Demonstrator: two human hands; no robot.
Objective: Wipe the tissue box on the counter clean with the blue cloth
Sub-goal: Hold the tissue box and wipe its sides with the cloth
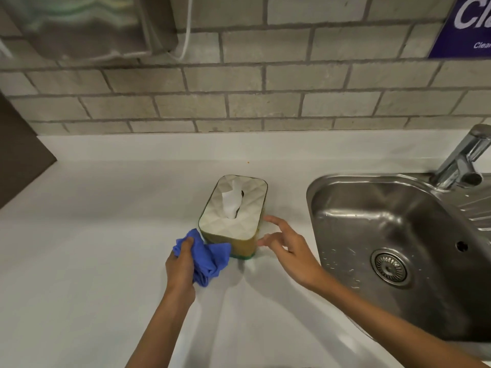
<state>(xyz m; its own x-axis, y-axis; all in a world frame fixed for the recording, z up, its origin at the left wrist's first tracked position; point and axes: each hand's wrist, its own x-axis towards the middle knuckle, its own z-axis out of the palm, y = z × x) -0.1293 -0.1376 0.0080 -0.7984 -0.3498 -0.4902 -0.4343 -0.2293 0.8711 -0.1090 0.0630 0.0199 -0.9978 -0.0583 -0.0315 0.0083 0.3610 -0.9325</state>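
Observation:
The tissue box [233, 221] stands on the white counter [93, 235], with a quilted white lid, yellowish sides, a green base and a white tissue sticking up from its slot. My left hand [180, 266] grips the bunched blue cloth [210, 257], which touches the box's near left corner. My right hand [288, 245] is at the box's right near corner with fingers spread, fingertips at or just off the side; I cannot tell whether they touch it.
A steel sink [398, 248] with a drain lies right of the box, and a chrome tap [462, 160] rises at its back. A grey brick-tiled wall [239, 88] runs behind the counter. A dispenser [87, 25] hangs at top left and a purple sign [465, 25] at top right.

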